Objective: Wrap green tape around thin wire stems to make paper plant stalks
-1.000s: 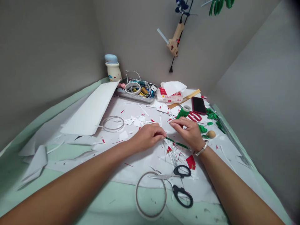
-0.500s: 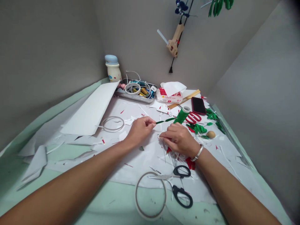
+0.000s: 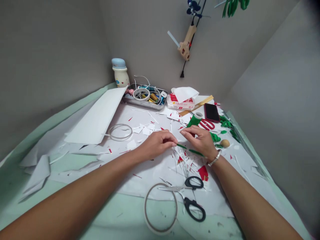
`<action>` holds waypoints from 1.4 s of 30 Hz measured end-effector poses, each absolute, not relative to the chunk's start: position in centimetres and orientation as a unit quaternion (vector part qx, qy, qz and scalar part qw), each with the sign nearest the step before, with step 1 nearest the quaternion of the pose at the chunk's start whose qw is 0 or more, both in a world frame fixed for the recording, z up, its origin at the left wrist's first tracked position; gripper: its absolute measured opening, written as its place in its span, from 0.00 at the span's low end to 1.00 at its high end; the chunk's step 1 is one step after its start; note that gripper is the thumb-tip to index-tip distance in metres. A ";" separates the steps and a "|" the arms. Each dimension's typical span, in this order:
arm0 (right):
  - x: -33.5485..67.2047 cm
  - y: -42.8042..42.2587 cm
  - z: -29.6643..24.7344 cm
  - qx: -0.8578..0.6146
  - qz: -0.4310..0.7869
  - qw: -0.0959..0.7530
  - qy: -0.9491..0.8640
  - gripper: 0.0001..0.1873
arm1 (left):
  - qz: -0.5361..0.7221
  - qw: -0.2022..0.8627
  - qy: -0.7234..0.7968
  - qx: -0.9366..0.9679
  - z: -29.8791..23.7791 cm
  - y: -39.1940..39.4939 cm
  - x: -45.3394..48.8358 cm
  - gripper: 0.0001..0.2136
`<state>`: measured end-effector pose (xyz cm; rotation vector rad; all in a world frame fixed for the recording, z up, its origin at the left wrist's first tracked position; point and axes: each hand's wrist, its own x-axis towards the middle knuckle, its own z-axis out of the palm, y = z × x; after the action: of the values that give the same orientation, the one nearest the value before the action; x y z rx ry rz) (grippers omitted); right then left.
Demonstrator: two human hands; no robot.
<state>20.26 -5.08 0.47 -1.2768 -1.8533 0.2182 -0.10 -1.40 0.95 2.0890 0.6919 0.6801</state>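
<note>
My left hand (image 3: 157, 144) is closed in a pinch on one end of a thin green stem (image 3: 190, 150) that slants down to the right over the white paper. My right hand (image 3: 201, 140) is closed beside it, fingertips pinched together near the same end, with a roll of green tape (image 3: 195, 120) standing just behind its knuckles; whether it grips the tape or the stem I cannot tell. A bunch of thin white strips (image 3: 183, 160) and red paper scraps (image 3: 203, 172) lie under and in front of both hands.
Black scissors (image 3: 191, 196) and a clear tape ring (image 3: 161, 207) lie near me. A second ring (image 3: 120, 132), a metal tray (image 3: 145, 95) of odds, a tissue pack (image 3: 181, 101), a phone (image 3: 212, 112), red scissors (image 3: 207, 124) and green leaves (image 3: 226, 125) lie further back. A glue gun (image 3: 186, 43) hangs on the wall.
Half a second ago my left hand held the green stem up near the tape roll; both hands have since come together lower, the stem now slanting down to the right.
</note>
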 end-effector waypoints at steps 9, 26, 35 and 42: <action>18.7 -5.9 -0.2 -0.448 -0.002 0.262 -0.855 0.08 | 0.372 0.462 0.419 0.688 0.7 -0.7 -0.2 0.10; 19.6 -5.6 0.6 -0.455 0.014 0.360 -0.814 0.09 | 0.285 0.188 0.424 0.839 0.2 -1.1 -0.3 0.08; 19.1 -5.9 0.9 -0.430 0.036 0.347 -0.832 0.08 | 0.263 0.174 0.429 0.846 0.4 -1.4 -0.3 0.08; 19.7 -5.5 0.7 -0.463 0.101 0.401 -0.784 0.09 | 0.214 0.184 0.340 0.897 0.4 -2.0 -0.1 0.09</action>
<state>19.68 -5.53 0.66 -1.1696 -1.9829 0.2551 -0.07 -2.05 0.45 2.5290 0.9578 0.6034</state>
